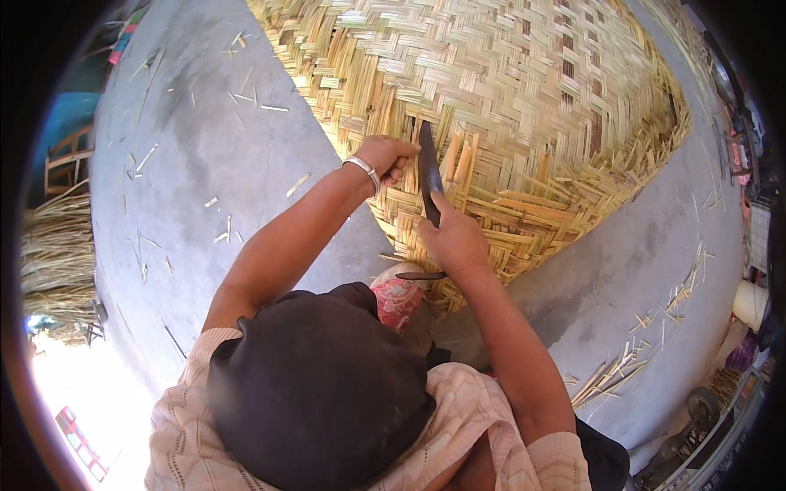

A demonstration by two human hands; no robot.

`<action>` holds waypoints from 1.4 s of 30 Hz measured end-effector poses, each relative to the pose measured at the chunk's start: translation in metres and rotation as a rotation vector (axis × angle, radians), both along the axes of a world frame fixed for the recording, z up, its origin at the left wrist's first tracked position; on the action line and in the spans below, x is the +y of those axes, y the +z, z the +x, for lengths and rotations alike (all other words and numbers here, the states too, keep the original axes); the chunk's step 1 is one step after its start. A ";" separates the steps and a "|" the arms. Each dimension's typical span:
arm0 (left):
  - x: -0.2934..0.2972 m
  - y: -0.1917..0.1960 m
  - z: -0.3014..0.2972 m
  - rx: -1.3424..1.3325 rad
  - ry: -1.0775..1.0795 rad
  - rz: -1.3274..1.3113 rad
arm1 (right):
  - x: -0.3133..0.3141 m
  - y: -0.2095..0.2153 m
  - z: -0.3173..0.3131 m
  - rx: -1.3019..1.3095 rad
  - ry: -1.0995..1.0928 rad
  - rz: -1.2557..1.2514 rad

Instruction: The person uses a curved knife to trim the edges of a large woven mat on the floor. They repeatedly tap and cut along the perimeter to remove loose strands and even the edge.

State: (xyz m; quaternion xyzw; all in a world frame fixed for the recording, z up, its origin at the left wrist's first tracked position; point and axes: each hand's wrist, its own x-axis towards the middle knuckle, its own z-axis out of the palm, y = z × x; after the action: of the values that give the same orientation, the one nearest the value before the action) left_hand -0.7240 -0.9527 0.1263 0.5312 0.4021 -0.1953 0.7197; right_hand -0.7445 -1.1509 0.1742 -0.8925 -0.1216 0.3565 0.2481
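A large woven mat (491, 90) of flat straw-coloured strips lies in front of me, with loose strip ends (463, 168) sticking up at its near part. My right hand (455, 239) is closed round a dark knife (429, 168). The blade points away from me and its tip reaches a gap in the weave. Below that hand a thin dark curved end (422, 276) shows. My left hand (386, 160), with a pale bangle on its wrist, is closed at the mat's left part, beside the blade. What its fingers grip is hidden.
Grey concrete floor (205, 164) surrounds the mat, scattered with cut strip pieces. A small heap of cut strips (612, 375) lies at the right. Bundled stalks (57, 254) stand at the far left. Assorted items, including a white container (749, 304), line the right edge.
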 end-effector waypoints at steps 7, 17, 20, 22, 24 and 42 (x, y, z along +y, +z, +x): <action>-0.016 0.006 0.004 -0.103 -0.150 0.283 | -0.004 -0.005 0.003 -0.057 0.079 0.006; -0.020 -0.006 -0.005 -0.176 0.020 0.371 | -0.005 -0.009 0.003 -0.055 0.075 -0.014; -0.018 -0.012 0.002 -0.178 -0.028 0.350 | -0.005 -0.009 0.003 -0.056 0.070 0.000; -0.014 -0.017 0.011 -0.096 -0.118 0.424 | -0.005 -0.009 0.003 -0.024 0.049 0.009; -0.013 -0.021 0.018 -0.041 -0.189 0.474 | -0.005 -0.009 0.003 -0.037 0.055 0.002; 0.006 -0.021 0.043 0.120 -0.383 0.322 | -0.007 -0.013 0.004 -0.021 0.088 0.007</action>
State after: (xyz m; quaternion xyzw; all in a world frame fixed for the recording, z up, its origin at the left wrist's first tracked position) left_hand -0.6814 -0.9471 0.1048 0.6930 0.3622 -0.2925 0.5505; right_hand -0.7404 -1.1581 0.1609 -0.8891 -0.1646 0.3573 0.2340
